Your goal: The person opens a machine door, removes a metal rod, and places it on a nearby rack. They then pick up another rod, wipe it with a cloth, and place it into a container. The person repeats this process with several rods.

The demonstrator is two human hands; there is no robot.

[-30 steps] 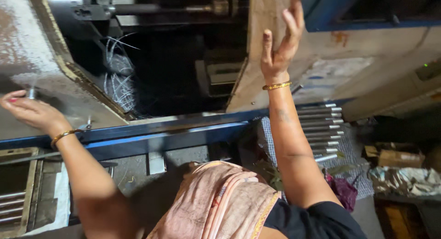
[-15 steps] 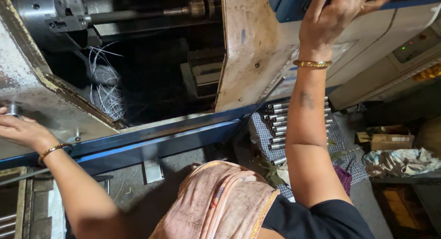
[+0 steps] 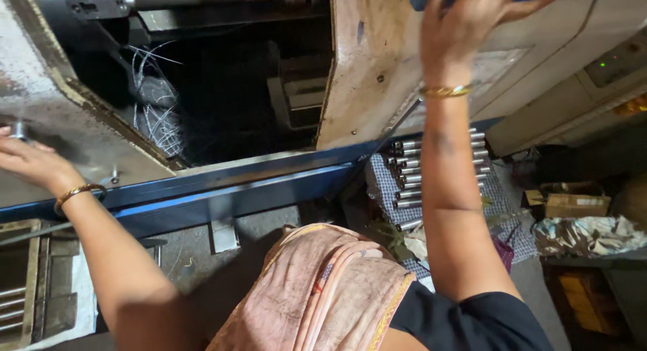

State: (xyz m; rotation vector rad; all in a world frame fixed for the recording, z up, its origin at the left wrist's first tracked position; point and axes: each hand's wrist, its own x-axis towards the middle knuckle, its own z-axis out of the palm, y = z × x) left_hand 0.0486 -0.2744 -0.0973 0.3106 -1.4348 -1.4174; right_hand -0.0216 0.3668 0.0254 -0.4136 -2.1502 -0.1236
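**Both hands spread on the machine's sliding guard**

The right hand (image 3: pixel 465 27) is raised, fingers open, palm against the upper edge of the tan sliding door (image 3: pixel 367 68), which stands upright with its long axis running top to bottom. The left hand (image 3: pixel 30 163) lies flat and open on the grey sloped panel (image 3: pixel 81 142), just beside a small metal knob (image 3: pixel 19 130). The door sits directly under the right hand, well apart from the left. Between them gapes the dark machine opening (image 3: pixel 222 88), tangled swarf (image 3: pixel 158 111) inside. Steel rods (image 3: pixel 418 165) lie below, pointing sideways.
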